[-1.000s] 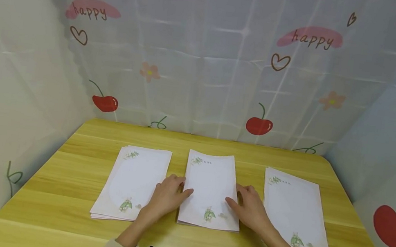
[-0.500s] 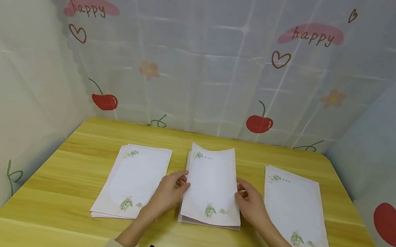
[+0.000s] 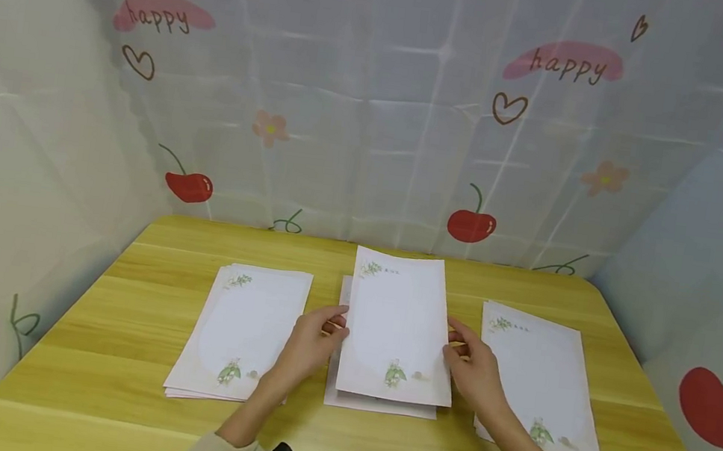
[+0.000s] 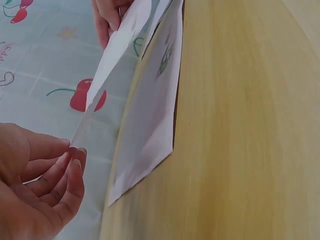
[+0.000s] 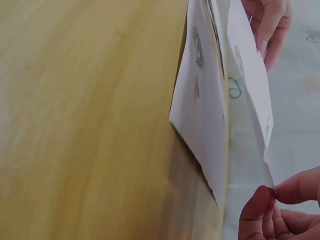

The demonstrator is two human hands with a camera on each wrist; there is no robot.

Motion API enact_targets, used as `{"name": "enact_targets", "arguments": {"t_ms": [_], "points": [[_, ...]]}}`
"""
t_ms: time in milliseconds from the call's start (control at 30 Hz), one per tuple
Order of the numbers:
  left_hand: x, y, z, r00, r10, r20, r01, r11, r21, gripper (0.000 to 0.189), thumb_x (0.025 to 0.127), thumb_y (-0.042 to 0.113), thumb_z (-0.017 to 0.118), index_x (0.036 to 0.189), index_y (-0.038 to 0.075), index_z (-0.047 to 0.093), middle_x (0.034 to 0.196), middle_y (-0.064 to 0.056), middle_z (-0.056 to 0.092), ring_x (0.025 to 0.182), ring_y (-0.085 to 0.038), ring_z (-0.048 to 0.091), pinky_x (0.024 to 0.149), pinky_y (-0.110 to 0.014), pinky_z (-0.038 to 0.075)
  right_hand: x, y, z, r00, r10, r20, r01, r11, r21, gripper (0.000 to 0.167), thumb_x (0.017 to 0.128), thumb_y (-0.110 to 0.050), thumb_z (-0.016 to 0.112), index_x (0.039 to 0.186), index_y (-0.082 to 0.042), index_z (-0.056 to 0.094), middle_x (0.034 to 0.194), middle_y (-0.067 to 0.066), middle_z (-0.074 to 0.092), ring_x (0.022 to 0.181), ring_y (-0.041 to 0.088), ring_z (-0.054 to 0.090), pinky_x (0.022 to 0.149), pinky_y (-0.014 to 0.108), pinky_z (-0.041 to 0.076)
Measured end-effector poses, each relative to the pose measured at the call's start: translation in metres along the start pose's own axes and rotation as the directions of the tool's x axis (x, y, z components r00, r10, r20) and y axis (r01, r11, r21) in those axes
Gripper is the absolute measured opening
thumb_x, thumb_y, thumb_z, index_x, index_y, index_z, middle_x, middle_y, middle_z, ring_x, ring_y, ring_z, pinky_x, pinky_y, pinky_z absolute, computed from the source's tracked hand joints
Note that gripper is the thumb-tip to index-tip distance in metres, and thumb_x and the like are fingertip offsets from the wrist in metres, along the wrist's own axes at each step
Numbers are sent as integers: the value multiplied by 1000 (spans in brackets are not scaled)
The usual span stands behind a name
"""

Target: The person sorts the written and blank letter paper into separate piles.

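A white sheet of paper (image 3: pixel 399 320) with printed green plants is held up over the middle of the table. My left hand (image 3: pixel 314 336) pinches its left edge between thumb and fingers, also plain in the left wrist view. At its right edge my right hand (image 3: pixel 472 361) pinches it the same way. Beneath it lies another printed sheet (image 3: pixel 380 405), mostly covered in the head view. Both wrist views show a gap between the raised sheet (image 4: pixel 115 52) and the paper below (image 5: pixel 197 120).
On the left is a stack of similar printed sheets (image 3: pixel 246 335), its edges slightly fanned. More printed paper (image 3: pixel 536 375) lies askew on the right, partly behind my right wrist. A cherry-patterned curtain (image 3: pixel 381 122) hangs behind the wooden table (image 3: pixel 144 289).
Both hands have gone from touching the middle paper's edges to pinching its top sheet. That sheet has risen off the paper below, moving slightly right and away from me.
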State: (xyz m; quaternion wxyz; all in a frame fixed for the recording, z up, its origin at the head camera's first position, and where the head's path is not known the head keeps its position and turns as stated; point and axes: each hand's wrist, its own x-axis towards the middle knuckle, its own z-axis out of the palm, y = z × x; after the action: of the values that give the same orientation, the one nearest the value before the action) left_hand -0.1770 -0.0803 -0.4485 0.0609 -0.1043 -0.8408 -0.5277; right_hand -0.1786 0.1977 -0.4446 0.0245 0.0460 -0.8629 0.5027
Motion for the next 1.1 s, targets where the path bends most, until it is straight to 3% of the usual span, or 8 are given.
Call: {"name": "enact_targets", "arguments": {"t_ms": [267, 733, 1000, 1100], "points": [[6, 4, 22, 996, 22, 82, -21, 1000, -10, 33, 91, -1, 66, 124, -7, 64, 95, -6, 66, 86, -20, 64, 73, -28, 55, -10, 14, -21, 999, 38, -20, -38, 999, -2, 45, 99, -1, 53, 144, 1, 48, 122, 19, 58, 95, 23, 54, 70, 22, 46], [20, 25, 77, 973, 56, 223, -57, 998, -4, 36, 91, -2, 66, 126, -7, 63, 93, -6, 68, 86, -20, 67, 70, -24, 54, -38, 41, -66, 982, 127, -139, -140, 987, -84, 44, 101, -8, 52, 144, 1, 47, 124, 20, 56, 98, 20, 53, 74, 12, 43], [27, 39, 109, 953, 103, 286, -105, 994, -5, 37, 90, -2, 68, 126, -6, 64, 95, -6, 70, 81, -10, 65, 69, -18, 51, -50, 56, -93, 964, 175, -199, -200, 973, -112, 44, 101, -9, 52, 144, 1, 47, 125, 22, 55, 88, -3, 49, 73, 7, 41], [30, 41, 119, 947, 108, 302, -111, 994, -9, 37, 90, -2, 68, 127, -5, 63, 95, -6, 70, 81, -9, 65, 68, -17, 51, -52, 61, -102, 958, 190, -216, -222, 966, -135, 44, 101, -9, 51, 144, 2, 47, 125, 24, 55, 94, 6, 52, 72, 6, 40]]}}
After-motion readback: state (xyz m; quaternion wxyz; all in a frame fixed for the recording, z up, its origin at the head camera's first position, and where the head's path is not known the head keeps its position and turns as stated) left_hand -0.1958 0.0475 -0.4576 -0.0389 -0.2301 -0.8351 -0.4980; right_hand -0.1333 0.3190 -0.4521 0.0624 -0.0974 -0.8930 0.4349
